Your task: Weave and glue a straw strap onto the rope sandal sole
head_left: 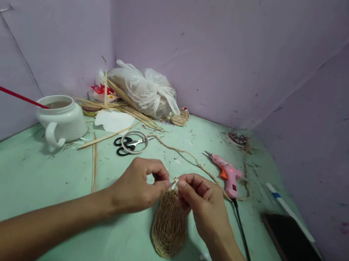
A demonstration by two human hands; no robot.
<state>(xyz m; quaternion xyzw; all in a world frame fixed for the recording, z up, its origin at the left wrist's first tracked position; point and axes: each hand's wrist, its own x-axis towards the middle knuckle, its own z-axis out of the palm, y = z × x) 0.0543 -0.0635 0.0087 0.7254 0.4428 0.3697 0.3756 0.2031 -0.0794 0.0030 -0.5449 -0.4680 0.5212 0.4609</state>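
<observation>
A woven straw sole (169, 231), shaped like a slipper's bottom, is in front of me with its narrower end away from me. At that far end my left hand (146, 185) pinches the edge of a small white strip (174, 185) between thumb and forefinger. From the other side my right hand (201, 199) grips the same strip with thumb and bent fingers, its lower fingers against the sole's right edge. What the strip is made of is too small to tell.
Beyond my hands lie black-handled scissors (126, 144), a roll ring (134, 142) and a braided straw cord (187, 152). A pink glue gun (229, 174) with black cable (242, 234) is at right, near a dark flat object (297, 255). A white pot (63, 119), straw strips (93, 166) and plastic bag (147, 91) stand farther back.
</observation>
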